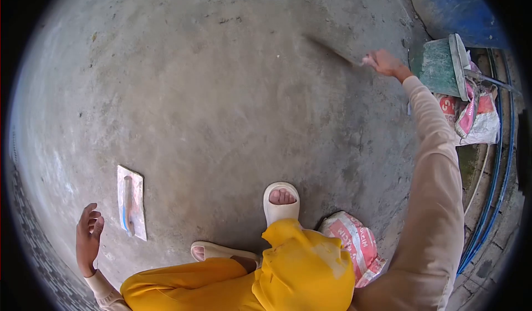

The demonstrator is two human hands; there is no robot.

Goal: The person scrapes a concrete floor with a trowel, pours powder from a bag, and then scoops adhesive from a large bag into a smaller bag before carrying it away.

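My right hand (383,64) is stretched far out over the concrete floor (233,100), its fingers wrapped round the handle of a trowel (332,50). The dark blade points away to the upper left and is smeared by motion. On the other side, my left hand (89,238) hangs in the air, holding nothing, with the thumb apart from the loosely bent fingers. Nearest to it lies a plastering float (137,200), flat on the floor, its blue and grey handle facing up.
A green bucket (440,64) lies tipped beside torn bags (482,117) on the right, below a blue drum (463,11). Blue hoses (501,161) run along the right edge. A red and white bag (354,239) sits by my sandalled foot (282,196).
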